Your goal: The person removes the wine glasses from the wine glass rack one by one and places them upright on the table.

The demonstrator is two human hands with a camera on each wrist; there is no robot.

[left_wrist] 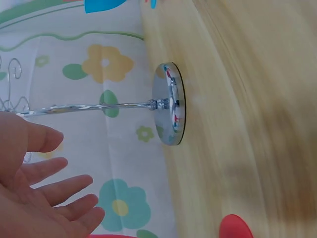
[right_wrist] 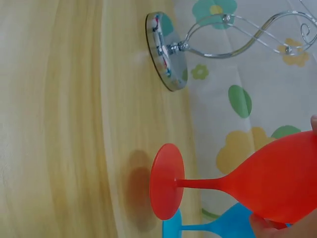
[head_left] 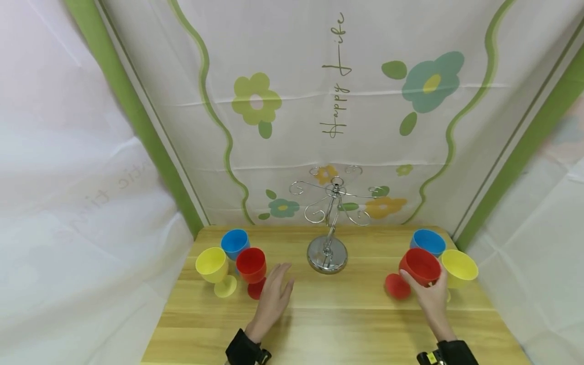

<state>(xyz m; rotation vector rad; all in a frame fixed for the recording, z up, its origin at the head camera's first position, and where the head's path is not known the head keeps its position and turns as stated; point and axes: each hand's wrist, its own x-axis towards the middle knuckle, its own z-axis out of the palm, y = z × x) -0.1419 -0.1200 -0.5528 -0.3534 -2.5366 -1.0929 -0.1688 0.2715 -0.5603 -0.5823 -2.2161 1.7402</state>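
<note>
My right hand (head_left: pixel 433 300) grips the bowl of a red plastic goblet (head_left: pixel 421 264), thumb on one side and fingers on the other. In the right wrist view the goblet's round foot (right_wrist: pixel 167 181) is lifted just off the table, with a shadow beside it. Close by stand a blue goblet (head_left: pixel 428 242) and a yellow goblet (head_left: pixel 460 265). My left hand (head_left: pixel 272 296) holds nothing; its fingers are extended and spread beside another red goblet (head_left: pixel 251 264). Next to that one are a yellow goblet (head_left: pixel 212 263) and a blue goblet (head_left: pixel 234 242).
A chrome stand with curled wire arms (head_left: pixel 336 190) and a round base (head_left: pixel 327 255) rises at the back middle of the wooden table (head_left: pixel 337 324). A white flowered cloth (head_left: pixel 296 61) hangs behind, with further cloth panels at both sides.
</note>
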